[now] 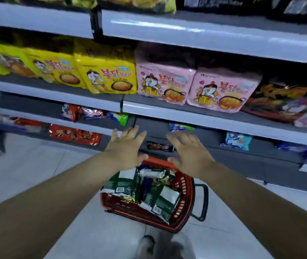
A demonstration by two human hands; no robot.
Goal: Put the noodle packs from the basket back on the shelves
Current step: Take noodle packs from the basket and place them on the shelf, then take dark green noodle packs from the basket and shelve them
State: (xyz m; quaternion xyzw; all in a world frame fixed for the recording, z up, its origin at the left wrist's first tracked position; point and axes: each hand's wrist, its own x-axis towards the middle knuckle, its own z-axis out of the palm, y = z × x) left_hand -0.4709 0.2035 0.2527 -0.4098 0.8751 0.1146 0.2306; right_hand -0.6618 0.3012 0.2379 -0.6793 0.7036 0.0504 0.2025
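Grey shop shelves (85, 101) run across the whole view above a pale tiled floor (37, 174). At far left, the middle shelf holds yellow multipacks (106, 75), and further down are a few red packs (74, 134) with wide gaps around them. Moving right, pink multipacks (164, 83) stand side by side on the same middle shelf.

Below them, both bare arms reach forward. The left hand (125, 146) hovers over the far rim of the basket (186, 193), its fingers (130, 134) spread flat and holding nothing. Just to its right, the right hand (190, 152) does the same, also empty, palm down.

The red basket sits on the floor close to the lowest shelf, heaped with noodle packs (160, 199), mostly dark green and white, lying at all angles. Its black handle (204, 202) hangs down on the right side. Further right, a light blue pack (236, 141) lies alone on a lower shelf.

No pack is lifted yet, so the step looks like the first reach into the basket. It would go best by taking a top pack rather than tugging a buried one, reading its colour, then matching it to a like pack on the shelves. The wrappers look slick and crinkly, so a grip across the flat faces should hold better than a pinch at one corner.
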